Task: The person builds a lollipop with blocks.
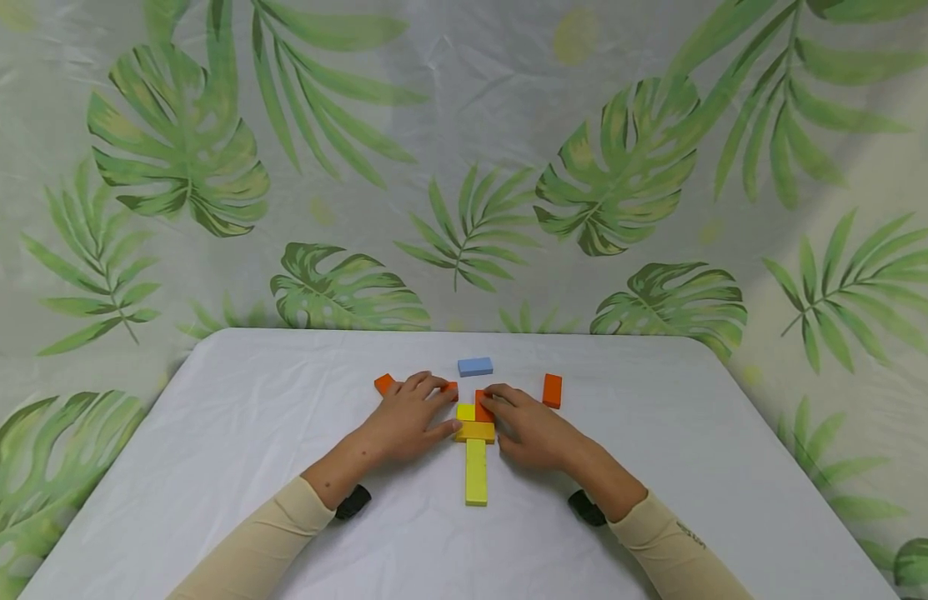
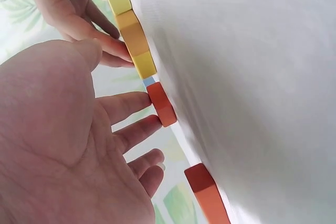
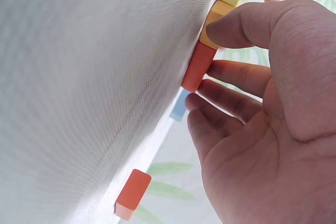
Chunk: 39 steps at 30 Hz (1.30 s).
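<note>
On the white table, flat toy blocks lie in a row: a long yellow block, an amber block set crosswise at its far end, then a small yellow block and an orange-red block side by side. My right hand touches that orange-red block with its fingertips; its thumb overlaps the amber block in the right wrist view. Just past the small yellow block, another orange-red block meets the index and middle fingertips of my left hand. The left thumb reaches the amber block's left end.
A blue block lies farther back. One orange-red block sits at the right, another at the left, partly behind the left hand. Black wrist cameras show under both wrists. A leaf-patterned cloth hangs beyond the table.
</note>
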### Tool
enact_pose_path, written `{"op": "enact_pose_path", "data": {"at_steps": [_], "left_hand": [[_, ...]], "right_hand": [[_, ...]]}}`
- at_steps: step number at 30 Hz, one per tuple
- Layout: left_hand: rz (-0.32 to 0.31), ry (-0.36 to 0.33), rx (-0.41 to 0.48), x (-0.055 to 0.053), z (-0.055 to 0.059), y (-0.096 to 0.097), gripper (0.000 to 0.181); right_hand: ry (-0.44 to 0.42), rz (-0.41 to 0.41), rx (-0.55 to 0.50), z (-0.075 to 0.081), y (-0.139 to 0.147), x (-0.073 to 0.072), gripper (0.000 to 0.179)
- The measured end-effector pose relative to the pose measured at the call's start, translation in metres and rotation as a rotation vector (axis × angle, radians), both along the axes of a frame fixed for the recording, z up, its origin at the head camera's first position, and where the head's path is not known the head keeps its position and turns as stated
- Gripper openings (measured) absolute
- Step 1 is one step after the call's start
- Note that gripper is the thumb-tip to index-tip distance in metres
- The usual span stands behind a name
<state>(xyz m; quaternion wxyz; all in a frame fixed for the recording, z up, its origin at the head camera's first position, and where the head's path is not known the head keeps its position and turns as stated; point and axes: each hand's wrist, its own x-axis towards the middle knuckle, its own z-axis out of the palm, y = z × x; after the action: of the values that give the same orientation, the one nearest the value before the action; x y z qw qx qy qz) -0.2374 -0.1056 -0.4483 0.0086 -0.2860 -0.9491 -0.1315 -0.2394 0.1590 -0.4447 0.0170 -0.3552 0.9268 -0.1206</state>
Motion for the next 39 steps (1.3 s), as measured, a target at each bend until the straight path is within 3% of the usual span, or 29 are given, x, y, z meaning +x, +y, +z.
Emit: {"op": "enact_pose_path", "data": {"at_steps": [25,39], "left_hand": [[-0.053,0.000,-0.003,0.004,-0.003,0.011,0.063],[-0.026,-0.032,-0.003,0.006,-0.001,0.014,0.072]], "right_hand": [[-0.004,0.005,-0.001,-0.001,0.001,-0.001,0.057],[0.005,0.003,-0.001,-0.001,0.000,-0.001,0.056]]}}
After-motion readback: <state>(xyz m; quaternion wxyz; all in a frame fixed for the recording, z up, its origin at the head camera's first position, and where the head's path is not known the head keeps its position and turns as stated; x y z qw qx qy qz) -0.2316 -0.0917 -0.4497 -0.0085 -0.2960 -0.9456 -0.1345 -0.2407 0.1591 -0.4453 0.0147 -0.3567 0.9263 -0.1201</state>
